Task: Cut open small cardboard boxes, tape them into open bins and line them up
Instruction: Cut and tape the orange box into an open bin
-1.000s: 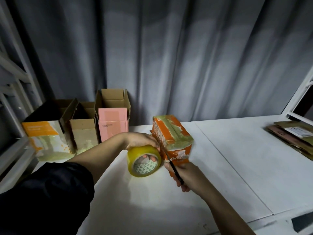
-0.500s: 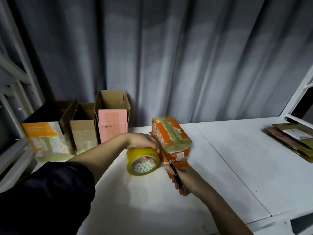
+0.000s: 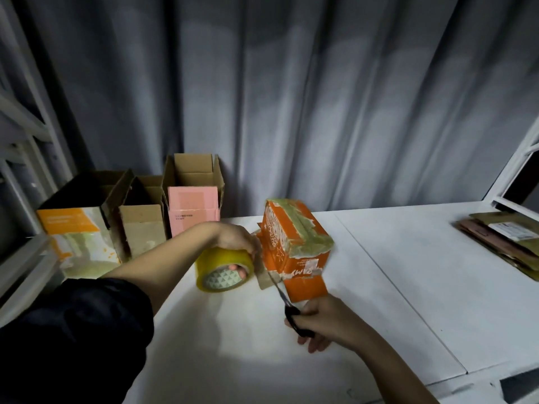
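The tape roll (image 3: pixel 224 271) is gripped by the left hand (image 3: pixel 236 239), the scissors (image 3: pixel 287 306) by the right hand (image 3: pixel 322 323). The orange box (image 3: pixel 294 243) looks light and stiff; its sides are best held.

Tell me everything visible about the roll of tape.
The roll of tape is a thick yellow, glossy ring with a pale triangle-patterned core. It stands tilted on the white table, left of the orange box. The left hand grips it from above, fingertips showing inside the core.
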